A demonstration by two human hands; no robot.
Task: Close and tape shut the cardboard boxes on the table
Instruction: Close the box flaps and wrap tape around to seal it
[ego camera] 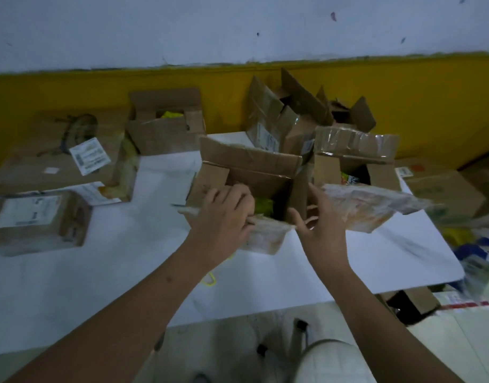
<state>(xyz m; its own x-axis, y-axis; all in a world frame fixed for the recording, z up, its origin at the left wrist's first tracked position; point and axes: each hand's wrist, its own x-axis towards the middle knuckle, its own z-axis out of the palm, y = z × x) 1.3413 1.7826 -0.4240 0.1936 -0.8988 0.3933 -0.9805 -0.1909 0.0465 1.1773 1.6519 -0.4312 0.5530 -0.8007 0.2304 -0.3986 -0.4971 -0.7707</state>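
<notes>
Open cardboard box (254, 172) stands on the white table (143, 261), right of centre and near the front edge. Its rear flap (251, 156) is raised, its left flap (210, 181) stands nearly upright, and yellow-green contents (263, 206) show inside.

The left hand (224, 217) is at the box's near-left corner. Its fingers (242, 197) are curled over the rim and grip the near flap (265, 237), which is covered in glossy tape and hangs outward.

The right hand (318, 233) is at the near-right corner with fingers straight and spread, holding nothing. The taped right flap (373, 205) sticks out sideways just beyond the fingertips. It is blurred, and contact with it cannot be confirmed.

Directly right, touching or nearly touching, is a second open box (354, 161) with a taped rear flap. Behind both are more open boxes (284, 125) with flaps up. At back left is an open box (165, 128) showing yellow contents.

At far left are a large flat carton (44, 161) bearing a white label, and in front of it a small closed box (41, 219), also labelled. A yellow loop (210, 280) lies on the table under the left forearm.
</notes>
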